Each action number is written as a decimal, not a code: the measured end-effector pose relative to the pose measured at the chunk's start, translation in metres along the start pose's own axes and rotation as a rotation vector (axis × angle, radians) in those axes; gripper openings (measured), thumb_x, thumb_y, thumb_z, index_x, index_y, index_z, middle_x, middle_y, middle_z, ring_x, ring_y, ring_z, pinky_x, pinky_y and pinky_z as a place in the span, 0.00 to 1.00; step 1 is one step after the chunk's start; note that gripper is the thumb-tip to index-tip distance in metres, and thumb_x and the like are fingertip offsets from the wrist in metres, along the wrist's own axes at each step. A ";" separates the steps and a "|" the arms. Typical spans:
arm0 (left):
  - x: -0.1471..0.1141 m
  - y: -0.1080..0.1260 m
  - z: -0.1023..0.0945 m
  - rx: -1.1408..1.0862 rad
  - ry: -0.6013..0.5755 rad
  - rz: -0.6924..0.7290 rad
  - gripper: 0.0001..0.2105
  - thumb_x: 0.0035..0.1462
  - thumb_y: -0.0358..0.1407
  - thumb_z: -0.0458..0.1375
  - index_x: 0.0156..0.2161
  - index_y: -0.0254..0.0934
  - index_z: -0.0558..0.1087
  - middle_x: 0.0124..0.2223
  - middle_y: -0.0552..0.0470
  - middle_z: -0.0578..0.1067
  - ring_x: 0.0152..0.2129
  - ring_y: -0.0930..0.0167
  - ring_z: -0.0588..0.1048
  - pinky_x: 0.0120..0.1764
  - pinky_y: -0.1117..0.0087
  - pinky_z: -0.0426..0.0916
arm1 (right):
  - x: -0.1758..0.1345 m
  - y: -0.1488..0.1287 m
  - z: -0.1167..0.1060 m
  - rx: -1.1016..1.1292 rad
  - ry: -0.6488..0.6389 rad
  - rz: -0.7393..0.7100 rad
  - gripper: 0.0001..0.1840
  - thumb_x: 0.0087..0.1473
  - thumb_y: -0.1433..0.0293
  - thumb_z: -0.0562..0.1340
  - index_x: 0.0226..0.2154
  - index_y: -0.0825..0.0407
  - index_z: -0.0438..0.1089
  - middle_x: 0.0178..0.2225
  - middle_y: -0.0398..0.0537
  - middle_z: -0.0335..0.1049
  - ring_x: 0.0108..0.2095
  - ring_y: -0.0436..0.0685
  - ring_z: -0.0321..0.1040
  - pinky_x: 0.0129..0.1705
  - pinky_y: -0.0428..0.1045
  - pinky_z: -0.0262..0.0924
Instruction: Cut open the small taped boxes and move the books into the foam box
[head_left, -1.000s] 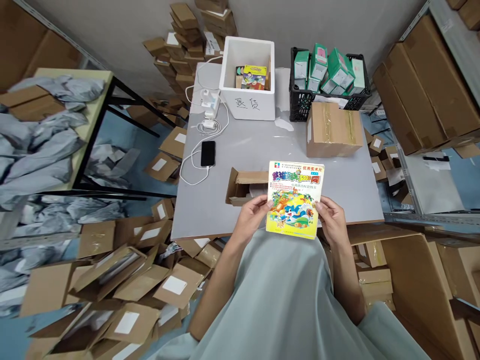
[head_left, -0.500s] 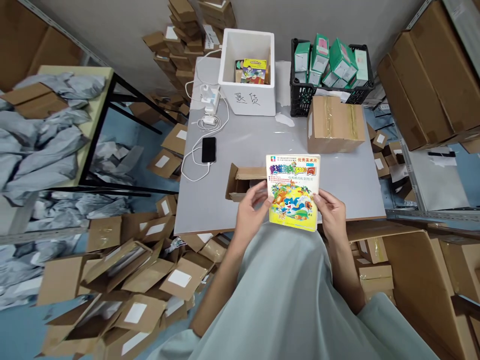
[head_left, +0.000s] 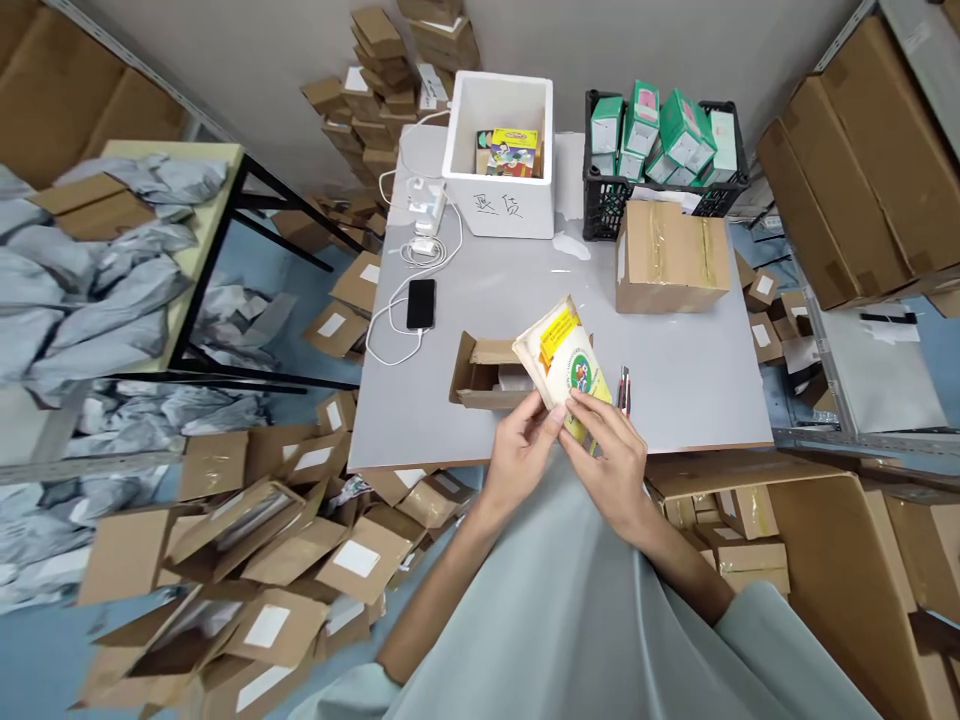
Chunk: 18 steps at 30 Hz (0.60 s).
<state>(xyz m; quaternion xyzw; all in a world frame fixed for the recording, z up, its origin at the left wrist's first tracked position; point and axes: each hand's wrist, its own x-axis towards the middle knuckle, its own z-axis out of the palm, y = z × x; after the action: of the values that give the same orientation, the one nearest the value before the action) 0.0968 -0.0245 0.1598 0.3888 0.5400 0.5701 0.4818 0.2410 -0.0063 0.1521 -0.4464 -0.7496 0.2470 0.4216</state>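
A thin picture book (head_left: 559, 350) is tilted in front of me, over the near part of the table, with a pale side showing a yellow banner and a green round emblem. My left hand (head_left: 523, 447) is closed on its lower left edge. Across its lower right part lies my right hand (head_left: 609, 452), fingers pressed on the cover and closed on it too. Just behind the book on the left stands an open small cardboard box (head_left: 491, 398) with something pale inside. A box cutter (head_left: 625, 390) lies on the table right of the book.
On the grey table (head_left: 495, 280) are a phone (head_left: 421, 304) with cables, a white foam box (head_left: 499, 210) holding books, a black crate (head_left: 600, 205) of green boxes, and a taped carton (head_left: 671, 280). Opened cartons (head_left: 289, 560) pile at left; a large carton (head_left: 832, 570) stands right.
The book has turned from its upright colourful cover to a tilted, paler side. My right hand has moved from its right edge onto its front, close to my left. The box cutter is now visible.
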 end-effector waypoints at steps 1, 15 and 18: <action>0.001 -0.001 0.000 -0.009 0.005 -0.017 0.19 0.69 0.51 0.65 0.52 0.36 0.82 0.52 0.43 0.86 0.49 0.59 0.85 0.55 0.60 0.81 | 0.001 0.002 0.000 -0.004 -0.008 0.000 0.18 0.70 0.69 0.67 0.59 0.42 0.81 0.56 0.53 0.84 0.55 0.62 0.82 0.59 0.58 0.78; 0.009 -0.010 -0.055 -0.202 0.141 -0.221 0.31 0.62 0.57 0.70 0.63 0.40 0.80 0.55 0.41 0.86 0.54 0.51 0.84 0.52 0.55 0.83 | 0.025 0.049 -0.017 0.584 -0.301 0.659 0.36 0.62 0.45 0.71 0.62 0.49 0.76 0.56 0.58 0.84 0.55 0.68 0.83 0.55 0.63 0.80; 0.015 -0.013 -0.058 -0.192 0.129 -0.233 0.33 0.61 0.57 0.71 0.64 0.39 0.79 0.55 0.41 0.86 0.53 0.52 0.84 0.51 0.55 0.84 | 0.023 0.047 -0.014 0.771 -0.352 0.760 0.34 0.57 0.44 0.74 0.55 0.48 0.77 0.49 0.54 0.87 0.45 0.66 0.86 0.46 0.59 0.84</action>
<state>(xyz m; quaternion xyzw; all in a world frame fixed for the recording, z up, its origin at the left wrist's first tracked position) 0.0392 -0.0246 0.1390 0.2386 0.5543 0.5832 0.5439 0.2687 0.0359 0.1335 -0.4507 -0.4509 0.7077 0.3044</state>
